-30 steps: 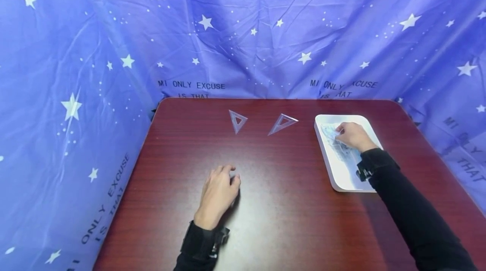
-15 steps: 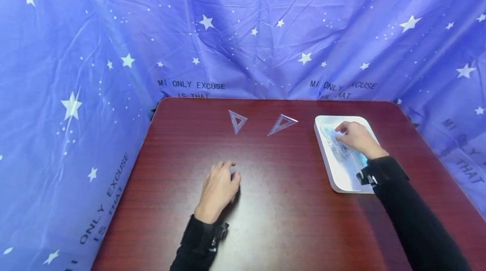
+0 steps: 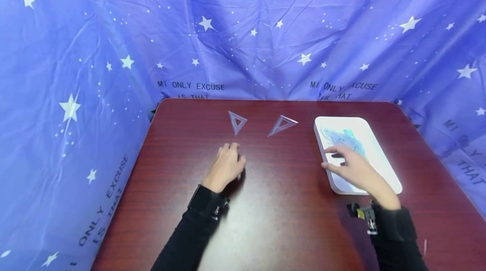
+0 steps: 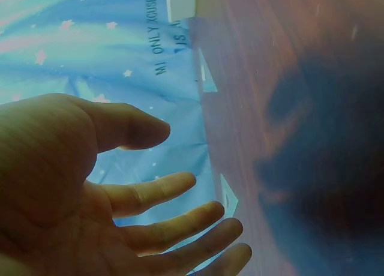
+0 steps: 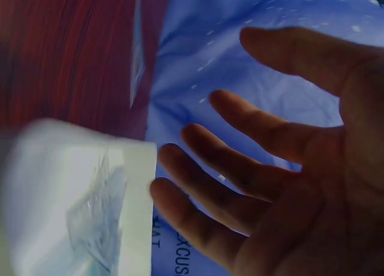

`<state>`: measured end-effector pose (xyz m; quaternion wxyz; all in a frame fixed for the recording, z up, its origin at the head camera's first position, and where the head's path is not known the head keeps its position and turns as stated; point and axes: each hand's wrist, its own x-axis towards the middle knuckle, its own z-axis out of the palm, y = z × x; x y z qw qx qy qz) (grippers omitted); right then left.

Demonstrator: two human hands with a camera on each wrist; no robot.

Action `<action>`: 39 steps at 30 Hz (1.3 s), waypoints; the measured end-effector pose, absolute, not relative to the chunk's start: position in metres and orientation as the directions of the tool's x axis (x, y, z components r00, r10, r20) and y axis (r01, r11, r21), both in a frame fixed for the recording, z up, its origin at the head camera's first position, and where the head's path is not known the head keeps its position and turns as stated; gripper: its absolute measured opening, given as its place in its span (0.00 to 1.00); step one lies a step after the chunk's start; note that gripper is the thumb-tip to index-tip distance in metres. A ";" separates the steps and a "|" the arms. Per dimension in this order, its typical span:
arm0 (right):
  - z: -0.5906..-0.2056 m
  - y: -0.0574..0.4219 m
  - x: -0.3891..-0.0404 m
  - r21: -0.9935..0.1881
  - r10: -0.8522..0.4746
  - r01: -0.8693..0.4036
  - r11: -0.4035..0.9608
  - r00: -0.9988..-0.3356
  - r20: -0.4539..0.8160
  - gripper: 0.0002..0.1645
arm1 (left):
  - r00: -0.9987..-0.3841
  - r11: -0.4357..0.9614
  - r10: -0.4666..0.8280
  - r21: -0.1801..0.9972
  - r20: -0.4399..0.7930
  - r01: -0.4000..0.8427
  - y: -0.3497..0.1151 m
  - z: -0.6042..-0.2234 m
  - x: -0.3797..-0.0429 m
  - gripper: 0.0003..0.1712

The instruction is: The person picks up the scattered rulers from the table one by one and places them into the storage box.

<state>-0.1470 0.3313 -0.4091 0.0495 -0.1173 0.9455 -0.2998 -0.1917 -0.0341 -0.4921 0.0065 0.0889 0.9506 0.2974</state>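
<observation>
My right hand (image 3: 353,169) hovers over the near left part of a white tray (image 3: 385,174), thumb and fingers spread with nothing between them. Inside the tray lies a heap of clear, bluish plastic pieces (image 3: 343,138), their outlines hard to make out. On the left, my left hand (image 3: 225,165) is held palm down above the table with its fingers relaxed and nothing in its grasp. Just beyond its fingertips a small clear set square (image 3: 232,118) lies flat. A longer, narrower clear set square (image 3: 275,130) rests to the right of it, between that hand and the tray.
The dark red wooden table (image 3: 281,212) has rounded far corners. A blue curtain (image 3: 243,43) with white stars and printed lettering hangs behind it and along both sides. Black sleeves and wrist cameras cover both wrists.
My right hand has drawn back from the plastic pieces toward the tray's near left side, and its fingers have spread. My left hand has moved forward toward the small set square.
</observation>
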 end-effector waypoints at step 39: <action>-0.452 0.306 -0.027 -0.571 -0.257 -0.235 0.787 -0.966 0.043 0.26 | -0.965 0.970 0.197 0.176 -0.174 0.167 0.002 -0.469 -0.343 0.26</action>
